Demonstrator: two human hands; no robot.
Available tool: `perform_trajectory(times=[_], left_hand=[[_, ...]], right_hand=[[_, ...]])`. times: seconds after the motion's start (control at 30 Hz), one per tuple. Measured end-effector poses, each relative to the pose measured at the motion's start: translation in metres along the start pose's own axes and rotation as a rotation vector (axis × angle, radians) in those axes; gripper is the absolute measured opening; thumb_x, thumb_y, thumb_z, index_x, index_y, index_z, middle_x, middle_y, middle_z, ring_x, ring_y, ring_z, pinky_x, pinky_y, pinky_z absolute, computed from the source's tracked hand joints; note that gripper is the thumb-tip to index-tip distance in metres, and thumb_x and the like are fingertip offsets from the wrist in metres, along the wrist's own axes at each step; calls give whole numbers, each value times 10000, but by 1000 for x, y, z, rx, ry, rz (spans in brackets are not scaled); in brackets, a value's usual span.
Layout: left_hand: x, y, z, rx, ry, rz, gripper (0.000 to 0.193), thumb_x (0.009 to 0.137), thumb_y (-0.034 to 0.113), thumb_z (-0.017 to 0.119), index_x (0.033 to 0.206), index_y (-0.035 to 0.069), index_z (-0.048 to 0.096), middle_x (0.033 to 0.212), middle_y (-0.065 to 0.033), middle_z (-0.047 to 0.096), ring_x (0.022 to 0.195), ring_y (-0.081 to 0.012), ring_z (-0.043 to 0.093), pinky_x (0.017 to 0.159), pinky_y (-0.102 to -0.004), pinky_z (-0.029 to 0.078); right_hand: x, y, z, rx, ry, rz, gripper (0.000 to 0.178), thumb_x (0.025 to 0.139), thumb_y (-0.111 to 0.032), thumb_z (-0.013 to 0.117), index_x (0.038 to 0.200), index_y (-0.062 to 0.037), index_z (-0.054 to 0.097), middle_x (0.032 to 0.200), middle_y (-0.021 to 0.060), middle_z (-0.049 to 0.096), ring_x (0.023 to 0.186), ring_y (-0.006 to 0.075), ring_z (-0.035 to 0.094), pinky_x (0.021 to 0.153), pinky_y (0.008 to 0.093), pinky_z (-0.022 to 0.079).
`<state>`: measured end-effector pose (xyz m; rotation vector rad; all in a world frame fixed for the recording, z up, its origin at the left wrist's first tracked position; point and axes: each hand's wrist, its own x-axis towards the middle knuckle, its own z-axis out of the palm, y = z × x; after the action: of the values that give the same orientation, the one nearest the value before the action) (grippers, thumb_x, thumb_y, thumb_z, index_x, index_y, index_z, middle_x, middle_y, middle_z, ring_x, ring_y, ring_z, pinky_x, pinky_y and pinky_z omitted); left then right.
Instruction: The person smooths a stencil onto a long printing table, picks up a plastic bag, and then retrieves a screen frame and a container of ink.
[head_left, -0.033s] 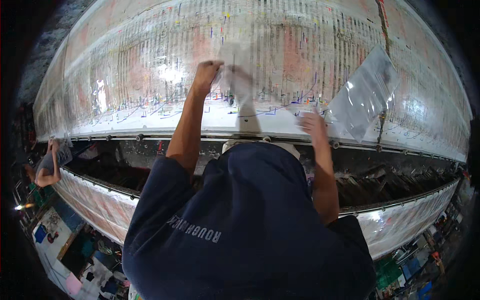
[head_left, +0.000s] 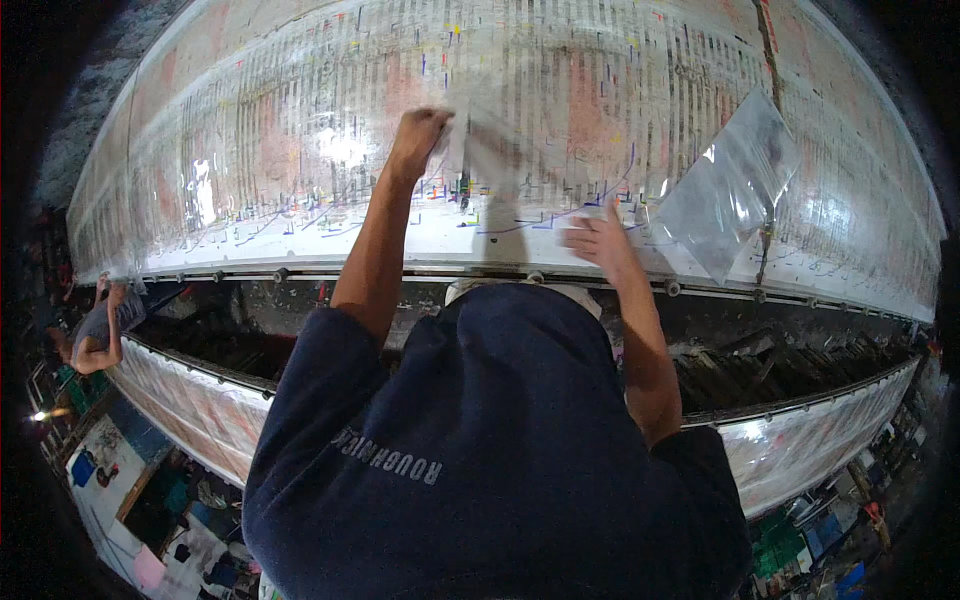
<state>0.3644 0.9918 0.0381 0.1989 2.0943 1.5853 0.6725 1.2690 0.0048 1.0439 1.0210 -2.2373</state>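
My left hand (head_left: 420, 142) is closed in a fist above the long printing table (head_left: 560, 60). A faint, pale see-through edge shows just beside its fingers, too blurred to name. Further right and nearer to me, my right hand (head_left: 605, 245) hovers over the table's white front strip, its fingers stretched out, somewhat blurred and holding nothing visible. To the right of it lies a clear plastic sheet or bag (head_left: 730, 190), shiny and set at a slant. Small coloured marks and dark stripes cover the tabletop around both hands.
A metal rail with round knobs (head_left: 672, 289) runs along the table's front edge. Behind me stands a second long table (head_left: 790, 455), with a dark gap between. Another person (head_left: 98, 335) works at the far left. Cluttered goods (head_left: 215, 520) lie at the lower left.
My right hand has moved left, away from the plastic sheet. My left hand has shifted slightly up and right, and the hazy pale shape beside it has thinned.
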Motion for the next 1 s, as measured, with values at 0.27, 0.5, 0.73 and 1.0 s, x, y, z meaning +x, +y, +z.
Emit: perform_trajectory(times=[0.27, 0.5, 0.73, 1.0], left_hand=[[102, 160, 24, -20, -17, 390, 186, 1024, 202, 612, 979, 32, 674, 741, -24, 646, 582, -84, 536, 508, -251, 412], [50, 97, -37, 40, 213, 239, 218, 960, 188, 664, 920, -26, 674, 751, -101, 719, 654, -178, 677, 575, -344, 508], [-18, -58, -50, 623, -1, 64, 305, 854, 316, 748, 907, 16, 749, 836, -205, 726, 796, -353, 728, 715, -435, 542], [-49, -83, -50, 814, 36, -47, 333, 805, 424, 785, 888, 102, 801, 878, -150, 767, 850, -321, 739, 751, -410, 563]], right_hand=[[39, -148, 181, 152, 72, -597, 347, 1013, -200, 642, 1334, -84, 573, 1084, 118, 725, 921, 213, 717, 751, 322, 552], [68, -146, 143, -133, 199, -625, 250, 1000, -139, 654, 1225, -35, 626, 974, 116, 734, 816, 197, 722, 761, 314, 573], [91, -83, 80, -1155, 421, -294, 257, 881, -244, 763, 966, -2, 767, 942, 164, 768, 846, 260, 754, 766, 377, 582], [110, -54, 68, -1382, 543, -206, 373, 836, -372, 740, 1019, -50, 783, 1028, 258, 741, 1006, 419, 717, 874, 487, 561]])
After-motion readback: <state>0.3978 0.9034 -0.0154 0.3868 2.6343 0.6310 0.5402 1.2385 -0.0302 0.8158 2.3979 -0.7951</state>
